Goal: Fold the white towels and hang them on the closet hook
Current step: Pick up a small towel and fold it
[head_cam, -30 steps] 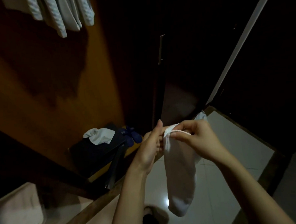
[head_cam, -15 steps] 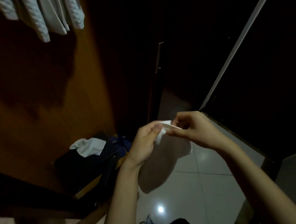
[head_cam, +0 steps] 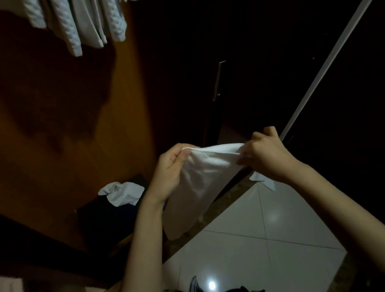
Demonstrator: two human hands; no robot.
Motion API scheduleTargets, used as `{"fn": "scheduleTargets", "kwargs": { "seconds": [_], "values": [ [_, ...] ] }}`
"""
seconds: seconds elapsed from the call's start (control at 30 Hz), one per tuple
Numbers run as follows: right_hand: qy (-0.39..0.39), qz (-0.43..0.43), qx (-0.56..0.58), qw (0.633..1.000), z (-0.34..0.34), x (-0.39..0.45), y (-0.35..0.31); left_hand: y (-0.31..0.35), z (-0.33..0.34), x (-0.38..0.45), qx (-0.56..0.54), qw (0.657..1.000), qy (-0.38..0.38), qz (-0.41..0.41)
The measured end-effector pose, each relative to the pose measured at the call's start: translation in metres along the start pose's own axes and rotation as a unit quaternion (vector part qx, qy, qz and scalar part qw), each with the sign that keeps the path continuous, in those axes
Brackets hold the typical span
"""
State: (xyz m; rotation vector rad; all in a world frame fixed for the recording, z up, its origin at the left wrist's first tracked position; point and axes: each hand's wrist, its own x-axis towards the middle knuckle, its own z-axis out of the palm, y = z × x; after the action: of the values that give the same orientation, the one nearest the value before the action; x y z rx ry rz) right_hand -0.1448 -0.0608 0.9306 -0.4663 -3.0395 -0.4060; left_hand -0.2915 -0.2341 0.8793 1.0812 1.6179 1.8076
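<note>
Left hand fingers curled, thumb and forefinger pinching the left corner of the white towel; right hand fingers also curled, pinching the opposite end of the same top edge. Top edge pulled fairly taut between both hands, held in the air at chest level, nothing under it but the floor. Rest of the towel hangs down below the left hand, tapering to a lower point in front of the wooden threshold strip; a small corner pokes out under the right wrist.

Step, as I judge it: fold in progress, edge stretched out ready to be doubled over, hanging not started for this one. Next move likely needs the two pinched corners brought together so the cloth halves evenly, then lifted up and left toward the hanging white cloths at top left against the brown closet wall. Hook itself not visible, cut off by the frame.

Another crumpled white towel lies on a dark object low in the closet, left of the left forearm, probably still to fold. Tiled floor at bottom right, very dim light
</note>
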Motion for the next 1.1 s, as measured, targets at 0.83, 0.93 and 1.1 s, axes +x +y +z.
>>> {"fn": "scheduleTargets", "kwargs": {
  "seconds": [0.83,0.93,1.1],
  "values": [
    [-0.036,0.057,0.418,0.906,0.015,-0.007,-0.011,-0.019,-0.036,-0.025,0.027,0.996,0.069,-0.039],
    [-0.043,0.057,0.476,0.876,0.016,-0.005,-0.009,-0.016,-0.046,-0.028,0.054,0.998,0.012,-0.044],
    [-0.041,0.062,0.581,0.810,0.023,0.000,-0.020,-0.002,-0.046,-0.027,0.272,0.959,-0.071,-0.031]
  ]
}}
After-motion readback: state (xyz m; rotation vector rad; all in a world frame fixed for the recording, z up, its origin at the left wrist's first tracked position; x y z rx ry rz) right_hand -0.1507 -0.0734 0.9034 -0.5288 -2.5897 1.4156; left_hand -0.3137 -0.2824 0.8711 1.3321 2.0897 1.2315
